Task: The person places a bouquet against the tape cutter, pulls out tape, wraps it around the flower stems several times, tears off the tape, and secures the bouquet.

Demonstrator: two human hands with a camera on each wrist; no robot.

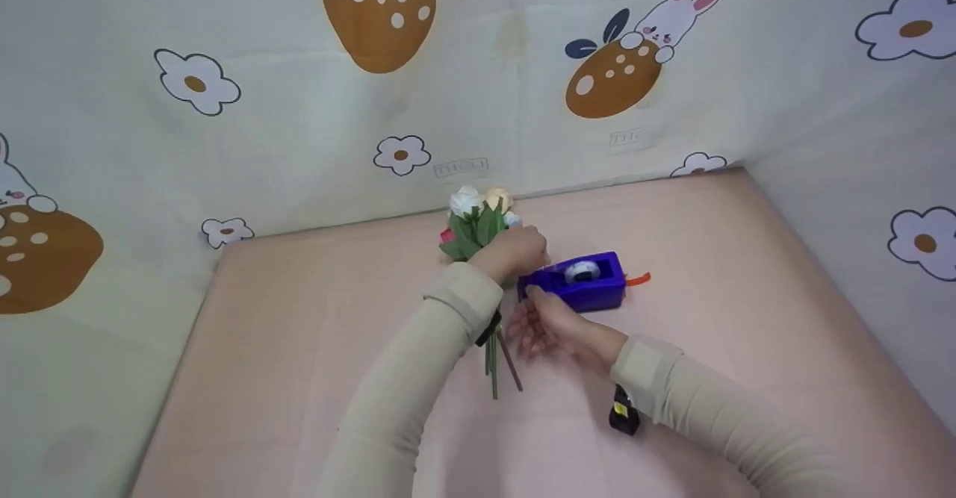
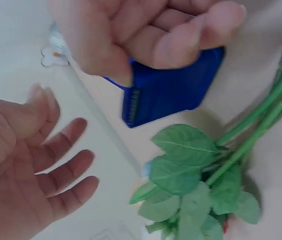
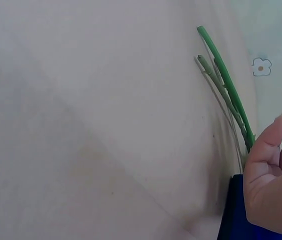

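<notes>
In the head view my left hand (image 1: 517, 250) is over the left end of a blue tape dispenser (image 1: 590, 298), its thumb and index fingertips close together in the left wrist view; whether they pinch clear tape is not visible. A roll of tape (image 1: 582, 271) sits in the dispenser. My right hand (image 1: 554, 322) is at the dispenser's near left end, thumb against the edge, other fingers loosely curled. Beneath my left forearm lies a bunch of artificial flowers, with white blooms (image 1: 466, 200), green leaves (image 2: 183, 172) and long stems (image 3: 228, 82).
An orange-red strip (image 1: 638, 279) sticks out from the dispenser's right end. The pink tabletop (image 1: 321, 378) meets a pale printed cloth wall (image 1: 299, 125) at the back and sides. A black wrist device (image 1: 624, 412) is below my right cuff.
</notes>
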